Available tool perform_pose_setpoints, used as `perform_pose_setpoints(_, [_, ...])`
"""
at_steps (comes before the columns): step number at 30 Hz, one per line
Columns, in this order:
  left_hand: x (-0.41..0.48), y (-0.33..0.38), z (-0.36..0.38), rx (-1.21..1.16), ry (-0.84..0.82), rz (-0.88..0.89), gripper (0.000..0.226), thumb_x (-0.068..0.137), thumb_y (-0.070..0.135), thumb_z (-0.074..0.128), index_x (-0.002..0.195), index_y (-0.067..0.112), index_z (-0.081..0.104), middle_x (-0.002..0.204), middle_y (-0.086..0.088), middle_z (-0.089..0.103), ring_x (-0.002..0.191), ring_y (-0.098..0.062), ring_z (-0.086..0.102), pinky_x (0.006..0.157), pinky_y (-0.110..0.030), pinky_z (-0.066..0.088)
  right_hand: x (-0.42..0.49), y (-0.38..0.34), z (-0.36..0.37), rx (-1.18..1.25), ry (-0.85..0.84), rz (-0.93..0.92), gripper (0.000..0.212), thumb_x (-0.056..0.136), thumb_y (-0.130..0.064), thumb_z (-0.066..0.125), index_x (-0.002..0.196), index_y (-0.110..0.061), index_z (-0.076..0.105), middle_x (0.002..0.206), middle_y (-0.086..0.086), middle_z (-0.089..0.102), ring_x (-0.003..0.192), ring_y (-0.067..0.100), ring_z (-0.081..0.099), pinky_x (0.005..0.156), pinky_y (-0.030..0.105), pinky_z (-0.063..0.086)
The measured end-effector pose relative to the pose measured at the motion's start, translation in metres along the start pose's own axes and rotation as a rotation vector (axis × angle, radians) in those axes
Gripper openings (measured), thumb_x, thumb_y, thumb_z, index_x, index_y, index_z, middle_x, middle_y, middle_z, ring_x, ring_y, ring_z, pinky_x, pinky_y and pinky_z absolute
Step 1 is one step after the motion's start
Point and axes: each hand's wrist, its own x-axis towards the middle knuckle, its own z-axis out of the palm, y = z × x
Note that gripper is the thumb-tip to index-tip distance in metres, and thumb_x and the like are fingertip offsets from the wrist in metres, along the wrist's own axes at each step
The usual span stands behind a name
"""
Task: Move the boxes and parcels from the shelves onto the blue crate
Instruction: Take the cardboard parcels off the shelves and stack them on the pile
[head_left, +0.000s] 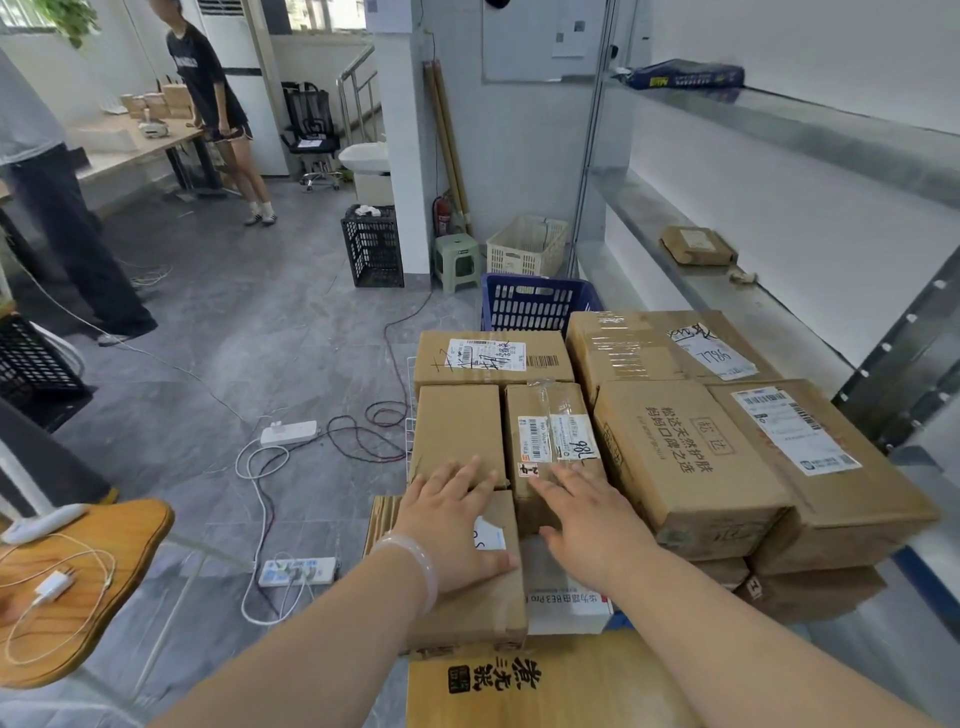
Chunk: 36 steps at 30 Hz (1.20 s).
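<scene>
Boxes (675, 457) stacked beside the shelves (727, 296), both hands flat on top.
The blue crate (535, 304) shows only its far wall, just behind the stack. The left hand (452, 525) lies palm-down on the near box (483, 608), fingers straight and spread, gripping nothing. The right hand (592, 519) rests on the near end of the labelled box (550, 436), fingers straight and slightly apart. A brown parcel (696, 245) lies on the middle shelf, a dark parcel (685, 74) on the upper one.

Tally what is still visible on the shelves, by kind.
Dark blue bagged parcel: 1
Small cardboard box: 1
Crumpled paper scrap: 1
Total: 3
</scene>
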Motion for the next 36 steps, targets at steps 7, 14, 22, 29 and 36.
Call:
perform_pose_setpoints(7, [0.001, 0.001, 0.001, -0.01, 0.011, 0.003, 0.097, 0.078, 0.081, 0.043, 0.155, 0.037, 0.004, 0.163, 0.014, -0.01, 0.15, -0.017, -0.008, 0.121, -0.045, -0.003, 0.001, -0.002, -0.004, 0.013, 0.037, -0.008, 0.063, 0.099, -0.04, 0.046, 0.155, -0.033, 0.018, 0.164, -0.002, 0.01, 0.15, 0.019, 0.004, 0.121, 0.035, 0.003])
perform_pose_setpoints(14, [0.0, 0.001, 0.001, 0.004, 0.001, 0.003, 0.094, 0.08, 0.08, 0.041, 0.155, 0.037, 0.004, 0.163, 0.012, -0.011, 0.15, -0.017, -0.009, 0.121, -0.046, -0.002, 0.0, -0.002, -0.001, 0.001, 0.017, -0.009, 0.068, 0.098, -0.043, 0.047, 0.155, -0.034, 0.014, 0.164, -0.001, 0.005, 0.151, 0.02, 0.001, 0.122, 0.037, 0.002])
perform_pose_setpoints(22, [-0.006, 0.002, 0.001, 0.003, 0.038, -0.013, 0.092, 0.081, 0.08, 0.04, 0.154, 0.038, 0.003, 0.163, 0.01, -0.01, 0.15, -0.017, -0.008, 0.122, -0.045, -0.001, -0.008, -0.006, -0.007, 0.014, 0.056, -0.034, 0.067, 0.097, -0.051, 0.044, 0.155, -0.034, 0.015, 0.164, -0.001, 0.004, 0.15, 0.019, -0.002, 0.12, 0.038, -0.002])
perform_pose_setpoints(29, [-0.015, -0.006, -0.003, -0.003, 0.007, -0.043, 0.095, 0.08, 0.082, 0.04, 0.155, 0.038, 0.002, 0.163, 0.009, -0.013, 0.15, -0.018, -0.011, 0.122, -0.046, -0.003, -0.011, -0.008, -0.006, -0.009, 0.054, -0.073, 0.068, 0.095, -0.057, 0.043, 0.154, -0.036, 0.015, 0.164, -0.002, 0.002, 0.15, 0.02, -0.006, 0.121, 0.04, -0.004])
perform_pose_setpoints(36, [-0.019, -0.006, -0.002, -0.013, -0.03, -0.07, 0.093, 0.081, 0.081, 0.038, 0.155, 0.038, 0.001, 0.162, 0.009, -0.016, 0.15, -0.018, -0.013, 0.121, -0.048, -0.003, -0.013, -0.006, -0.006, -0.012, 0.021, -0.061, 0.069, 0.095, -0.057, 0.043, 0.154, -0.037, 0.013, 0.165, -0.001, -0.003, 0.15, 0.02, -0.01, 0.122, 0.042, -0.004])
